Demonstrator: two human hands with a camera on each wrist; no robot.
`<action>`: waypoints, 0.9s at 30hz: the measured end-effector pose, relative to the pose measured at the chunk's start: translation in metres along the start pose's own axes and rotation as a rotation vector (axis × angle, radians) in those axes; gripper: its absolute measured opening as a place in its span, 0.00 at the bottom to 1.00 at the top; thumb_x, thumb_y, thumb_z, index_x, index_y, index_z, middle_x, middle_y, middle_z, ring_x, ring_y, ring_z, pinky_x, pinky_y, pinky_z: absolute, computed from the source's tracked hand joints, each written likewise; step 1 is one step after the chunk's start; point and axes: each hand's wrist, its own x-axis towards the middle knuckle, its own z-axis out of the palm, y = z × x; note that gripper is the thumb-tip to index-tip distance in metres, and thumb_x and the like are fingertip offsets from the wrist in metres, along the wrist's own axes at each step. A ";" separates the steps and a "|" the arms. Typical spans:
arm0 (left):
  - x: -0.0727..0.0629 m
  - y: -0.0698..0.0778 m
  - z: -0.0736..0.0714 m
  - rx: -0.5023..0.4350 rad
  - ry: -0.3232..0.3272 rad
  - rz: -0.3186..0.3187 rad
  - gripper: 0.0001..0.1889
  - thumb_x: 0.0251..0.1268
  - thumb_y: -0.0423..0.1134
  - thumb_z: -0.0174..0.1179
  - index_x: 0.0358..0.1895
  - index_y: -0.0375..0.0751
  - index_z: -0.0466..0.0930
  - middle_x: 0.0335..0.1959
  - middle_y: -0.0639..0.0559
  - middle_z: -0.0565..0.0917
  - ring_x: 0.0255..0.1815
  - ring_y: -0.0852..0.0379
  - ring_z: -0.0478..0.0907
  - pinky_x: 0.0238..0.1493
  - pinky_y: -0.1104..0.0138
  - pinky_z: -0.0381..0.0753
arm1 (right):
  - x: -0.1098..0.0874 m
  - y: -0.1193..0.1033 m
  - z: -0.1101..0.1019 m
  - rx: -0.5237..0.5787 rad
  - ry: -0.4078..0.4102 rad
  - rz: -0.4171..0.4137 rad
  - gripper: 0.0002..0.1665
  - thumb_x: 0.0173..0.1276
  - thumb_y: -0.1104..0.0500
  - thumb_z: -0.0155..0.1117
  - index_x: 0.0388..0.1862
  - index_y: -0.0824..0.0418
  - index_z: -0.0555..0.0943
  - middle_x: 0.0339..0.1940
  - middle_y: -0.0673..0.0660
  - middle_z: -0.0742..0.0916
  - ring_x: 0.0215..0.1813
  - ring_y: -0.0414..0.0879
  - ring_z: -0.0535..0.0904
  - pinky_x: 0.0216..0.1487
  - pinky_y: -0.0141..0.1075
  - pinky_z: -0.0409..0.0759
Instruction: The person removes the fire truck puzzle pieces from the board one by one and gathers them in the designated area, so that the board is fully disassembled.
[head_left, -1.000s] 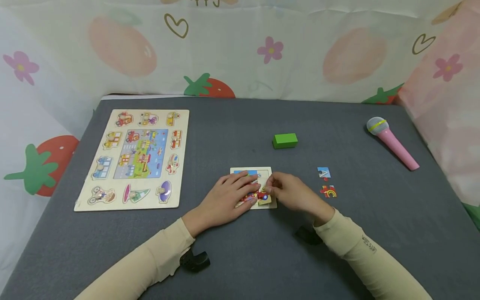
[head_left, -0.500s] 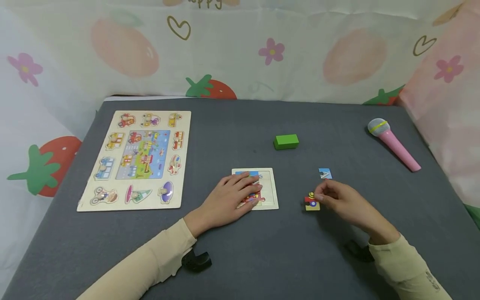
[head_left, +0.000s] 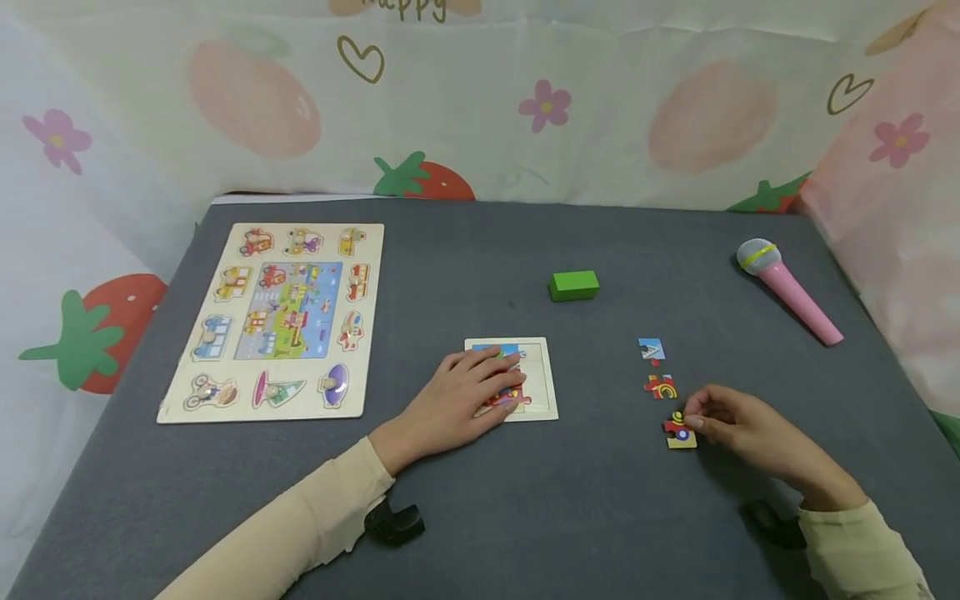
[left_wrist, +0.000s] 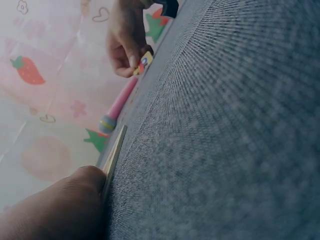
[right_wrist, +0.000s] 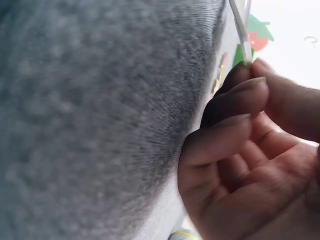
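My left hand (head_left: 465, 392) lies with fingers extended over a small framed jigsaw puzzle (head_left: 543, 392), covering part of its picture. Its right side shows bare wood. My right hand (head_left: 757, 433) pinches a jigsaw piece (head_left: 681, 435) with a red, yellow and blue print between thumb and index finger, low over the table. In the left wrist view the same piece (left_wrist: 144, 64) shows tilted at the fingertips. Two more jigsaw pieces lie just beyond it: one with a yellow arc on red (head_left: 662, 387), the other mostly blue (head_left: 651, 351).
A large wooden peg puzzle board (head_left: 262, 392) with vehicle shapes lies at the left. Behind the small puzzle sits a green block (head_left: 574, 286). A pink toy microphone (head_left: 791, 292) rests at the far right. Printed cloth (head_left: 465, 100) hangs behind the grey table (head_left: 480, 533).
My right hand has lifted the jigsaw piece out of the small puzzle's lower right and carried it right, toward the loose pieces. My left hand stays on the puzzle.
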 end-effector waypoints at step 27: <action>-0.001 -0.001 -0.001 -0.041 -0.025 -0.076 0.18 0.73 0.49 0.50 0.59 0.51 0.78 0.71 0.53 0.66 0.74 0.52 0.56 0.67 0.51 0.60 | 0.005 -0.034 0.016 -0.340 0.094 -0.019 0.06 0.67 0.59 0.64 0.36 0.60 0.76 0.20 0.47 0.75 0.20 0.36 0.66 0.23 0.32 0.67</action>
